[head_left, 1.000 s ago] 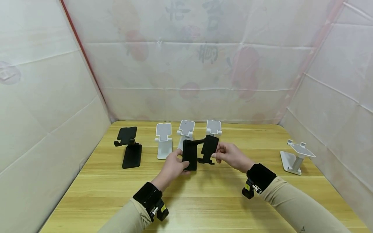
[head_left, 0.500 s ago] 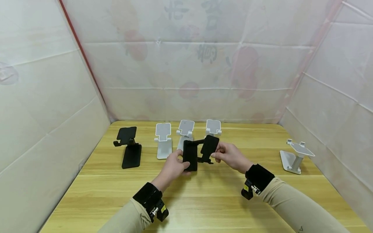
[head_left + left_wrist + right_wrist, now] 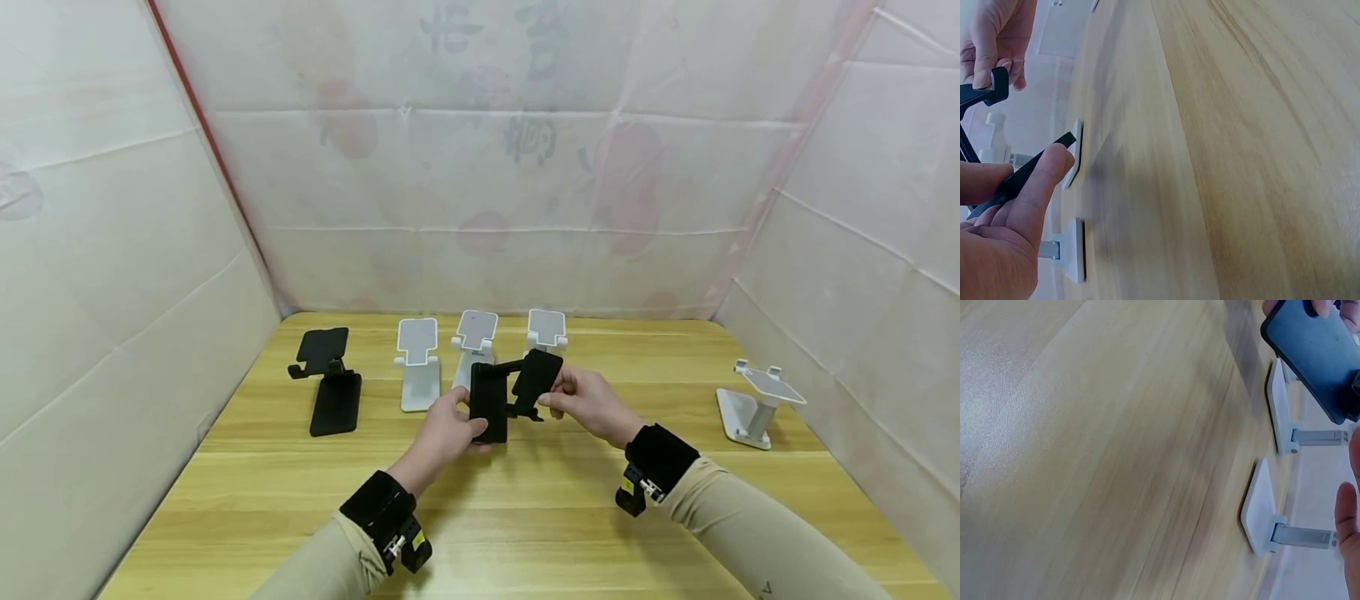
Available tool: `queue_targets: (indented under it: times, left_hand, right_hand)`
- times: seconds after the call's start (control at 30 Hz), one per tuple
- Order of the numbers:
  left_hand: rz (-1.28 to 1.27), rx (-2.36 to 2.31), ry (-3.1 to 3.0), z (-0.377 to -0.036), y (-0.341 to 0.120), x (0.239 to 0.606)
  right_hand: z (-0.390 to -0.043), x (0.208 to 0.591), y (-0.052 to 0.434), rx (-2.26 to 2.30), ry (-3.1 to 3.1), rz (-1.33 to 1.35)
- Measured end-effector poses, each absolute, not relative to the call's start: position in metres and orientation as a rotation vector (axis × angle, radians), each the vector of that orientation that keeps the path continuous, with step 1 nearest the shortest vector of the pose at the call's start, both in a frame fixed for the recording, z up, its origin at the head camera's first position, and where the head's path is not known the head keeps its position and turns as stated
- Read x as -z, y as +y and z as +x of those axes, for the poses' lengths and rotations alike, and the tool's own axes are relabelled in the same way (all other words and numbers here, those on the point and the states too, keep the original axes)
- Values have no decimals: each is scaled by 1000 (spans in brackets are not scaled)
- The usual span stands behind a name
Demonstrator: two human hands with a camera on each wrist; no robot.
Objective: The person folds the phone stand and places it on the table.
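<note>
The left hand (image 3: pixel 442 433) curls its fingers and thumb around the flat base plate of a black folding phone stand (image 3: pixel 504 393), held just above the wooden table (image 3: pixel 525 517). The right hand (image 3: pixel 588 402) pinches the stand's tilted cradle plate at its lower edge, thumb on one face and fingertips on the other. A thin hinged arm joins the two plates between the hands.

The likely risk is a slip: the right hand's pinch sits near the cradle's edge, so a stiff hinge could twist the plate free, or a fingertip could be caught in the joint. The stand might also knock the white stands (image 3: pixel 476 346) standing just behind it.

Farther out, another black stand (image 3: pixel 330 387) rests to the left, and a white stand (image 3: pixel 753 400) sits well apart at the right.
</note>
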State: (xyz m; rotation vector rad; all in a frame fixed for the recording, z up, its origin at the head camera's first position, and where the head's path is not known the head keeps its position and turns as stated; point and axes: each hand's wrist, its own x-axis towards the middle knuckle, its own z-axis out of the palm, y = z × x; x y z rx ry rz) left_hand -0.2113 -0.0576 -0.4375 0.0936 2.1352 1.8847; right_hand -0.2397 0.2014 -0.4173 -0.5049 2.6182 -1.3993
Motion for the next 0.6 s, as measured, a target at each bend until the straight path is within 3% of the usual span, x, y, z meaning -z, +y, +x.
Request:
queue_targets:
  times: [0.6]
  left_hand:
    - [85,-1862,2170,-212,-58,437]
  right_hand:
    - [-240,419,193,1412,2711,-529]
